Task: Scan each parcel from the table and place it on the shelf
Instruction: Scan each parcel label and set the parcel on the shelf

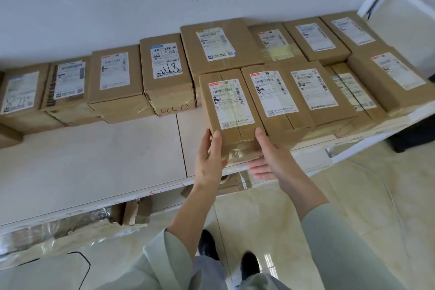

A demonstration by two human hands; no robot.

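A white shelf (94, 160) has a broad bare stretch along its front left and centre. A row of cardboard boxes (115, 77) lines the wall behind that stretch. The right side is packed with boxes, two rows deep. Both hands hold a parcel (229, 110) tight against its right-hand neighbour (273, 99).

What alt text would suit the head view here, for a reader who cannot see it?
Both hands, left hand and right hand, hold a labelled cardboard parcel at its near end on a white shelf, beside rows of similar parcels along the wall. Pale sleeves and dark shoes show below.
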